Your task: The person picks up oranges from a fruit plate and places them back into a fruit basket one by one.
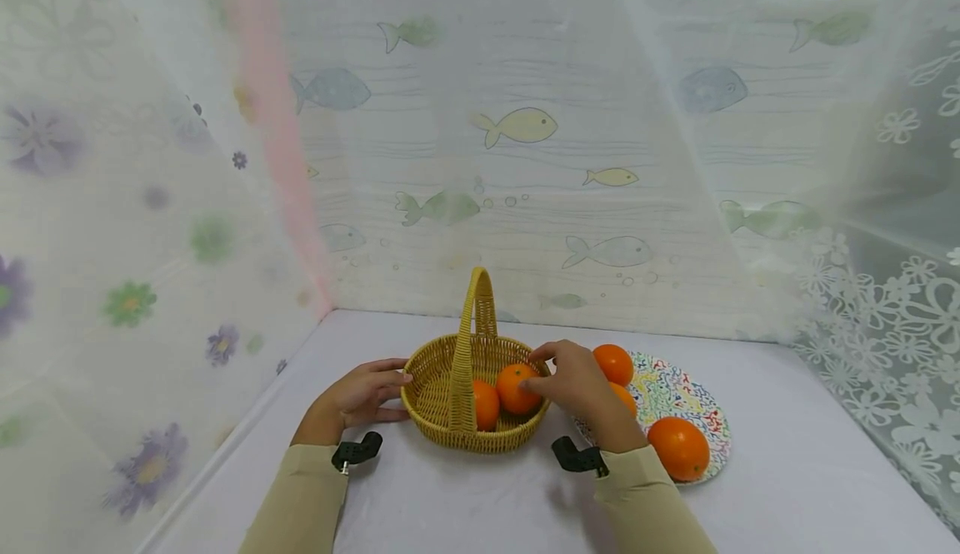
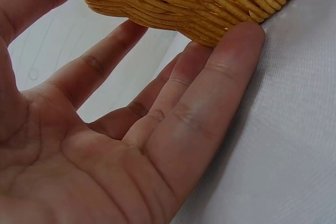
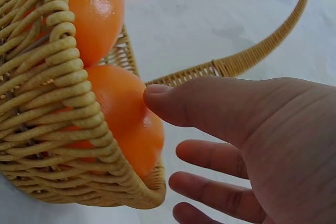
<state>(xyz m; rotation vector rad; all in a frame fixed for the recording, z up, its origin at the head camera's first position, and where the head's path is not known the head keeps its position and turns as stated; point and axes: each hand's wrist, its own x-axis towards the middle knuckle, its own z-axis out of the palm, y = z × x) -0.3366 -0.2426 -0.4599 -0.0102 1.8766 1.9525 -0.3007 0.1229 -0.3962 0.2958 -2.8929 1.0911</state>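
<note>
A yellow wicker basket with a tall arched handle stands upright on the table. Two oranges lie inside it, one orange partly behind the handle and another orange at the right end. At the basket's left end, my left hand touches the woven side with extended, spread fingers. My right hand is over the right rim, its thumb against the right-hand orange. Three other fingers of that hand stretch out past the rim, apart from the fruit; its index finger is hidden in the right wrist view.
Right of the basket is a round plate with a multicoloured pattern. On it lie an orange at the front, an orange at the back and another orange, partly covered by my right hand. A fish-print curtain hangs behind the white-covered table.
</note>
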